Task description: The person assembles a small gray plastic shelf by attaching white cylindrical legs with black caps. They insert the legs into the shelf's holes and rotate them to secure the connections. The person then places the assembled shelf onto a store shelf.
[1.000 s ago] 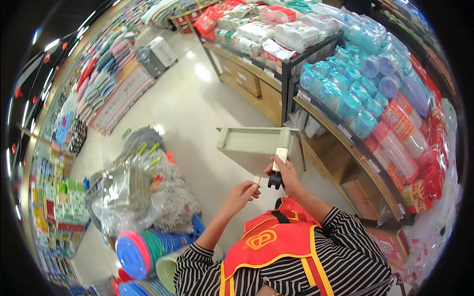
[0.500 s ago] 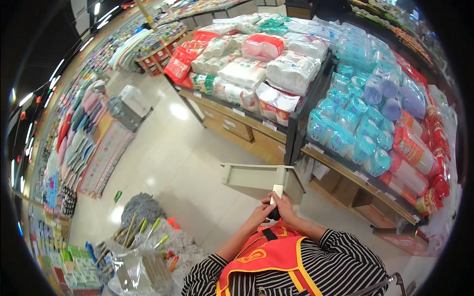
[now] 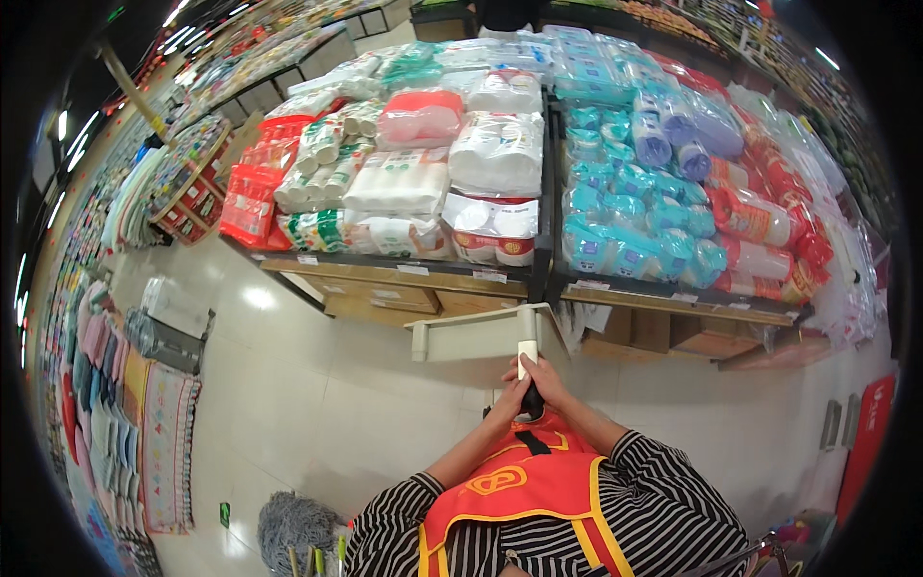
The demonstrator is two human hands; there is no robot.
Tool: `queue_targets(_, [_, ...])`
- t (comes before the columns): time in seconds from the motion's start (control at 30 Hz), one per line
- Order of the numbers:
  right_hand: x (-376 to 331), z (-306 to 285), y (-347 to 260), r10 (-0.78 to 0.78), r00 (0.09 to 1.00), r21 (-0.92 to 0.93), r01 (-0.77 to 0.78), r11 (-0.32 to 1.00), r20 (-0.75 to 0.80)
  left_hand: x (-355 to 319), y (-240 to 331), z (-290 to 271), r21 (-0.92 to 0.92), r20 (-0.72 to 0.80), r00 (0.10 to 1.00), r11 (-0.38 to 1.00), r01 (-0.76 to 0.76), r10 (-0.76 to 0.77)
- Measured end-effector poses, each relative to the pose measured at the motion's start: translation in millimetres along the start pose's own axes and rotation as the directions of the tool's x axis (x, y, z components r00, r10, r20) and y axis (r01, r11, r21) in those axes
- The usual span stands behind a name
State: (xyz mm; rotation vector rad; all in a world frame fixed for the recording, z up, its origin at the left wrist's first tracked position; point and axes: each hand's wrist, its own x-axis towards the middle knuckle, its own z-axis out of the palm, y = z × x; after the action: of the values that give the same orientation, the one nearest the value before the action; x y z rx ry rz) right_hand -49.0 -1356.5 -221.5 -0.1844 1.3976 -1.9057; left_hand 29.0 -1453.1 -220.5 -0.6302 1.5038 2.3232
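Both my hands are in front of my red apron, closed on the handle of what looks like a beige long-handled dustpan [image 3: 471, 337]. My left hand [image 3: 506, 396] wraps the black grip end from the left. From the right, my right hand [image 3: 548, 383] closes round the same handle [image 3: 528, 356], its fingers beside the white part. The pan's open box lies beyond my hands, near the foot of the display stand. My fingers hide part of the grip.
Ahead, a stand bears white and red paper-roll packs [image 3: 399, 178]. To its right are teal packs [image 3: 635, 240] and red packs [image 3: 760, 216]. Folded textiles [image 3: 111, 413] hang at left. A grey fluffy mop head [image 3: 293, 529] is at lower left; a red panel [image 3: 867, 442] stands far right.
My view has turned to the right: the stands now lie more squarely ahead, and the mop heads have slid toward the lower edge. Both hands keep their hold on the dustpan handle.
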Motion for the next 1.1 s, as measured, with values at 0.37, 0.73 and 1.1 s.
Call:
queue_targets(0.37, [58, -24, 0, -0.012, 0.994, 0.079, 0.02, 0.997, -0.105, 58, 36, -14, -0.033, -0.061, 0.994, 0.995, 0.093, -0.095])
queue_targets(0.73, [103, -64, -10, 0.045, 0.999, 0.139, -0.043, 0.989, -0.012, 107, 56, -5, -0.113, -0.068, 0.991, 0.988, 0.107, -0.115])
queue_targets(1.1, [122, -74, -20, 0.059, 0.997, 0.079, -0.055, 0.995, -0.048, 137, 66, -11, -0.075, -0.041, 0.988, 0.987, 0.144, -0.148])
